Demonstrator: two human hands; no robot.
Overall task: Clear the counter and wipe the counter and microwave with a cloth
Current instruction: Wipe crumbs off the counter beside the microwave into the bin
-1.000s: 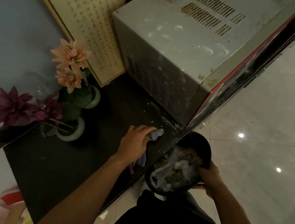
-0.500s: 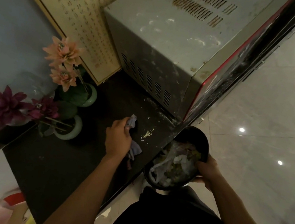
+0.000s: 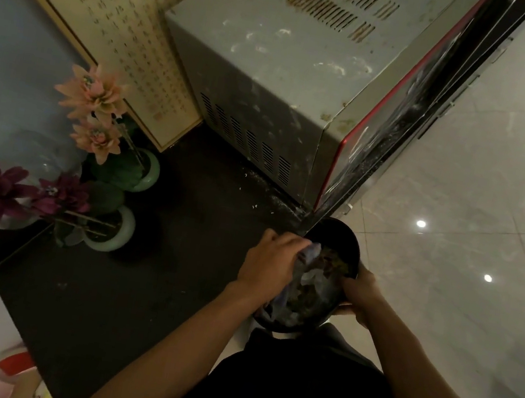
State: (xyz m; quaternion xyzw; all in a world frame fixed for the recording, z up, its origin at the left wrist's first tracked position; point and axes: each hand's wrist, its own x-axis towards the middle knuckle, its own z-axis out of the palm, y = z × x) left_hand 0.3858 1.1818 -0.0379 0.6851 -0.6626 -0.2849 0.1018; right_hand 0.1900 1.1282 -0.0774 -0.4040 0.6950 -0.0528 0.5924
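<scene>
Beyond the left fingers looms the heavy, rigid microwave, left of them spreads the dark surface, the right hand grips the black bin by its rim, and the left hand clutches the soft, light cloth, best held bunched.

Your left hand pinches the pale, crumpled cloth over the black bin. The dark counter, crumb-strewn, stretches left of that hand; the smeared grey microwave stands upright just beyond your knuckles.
</scene>
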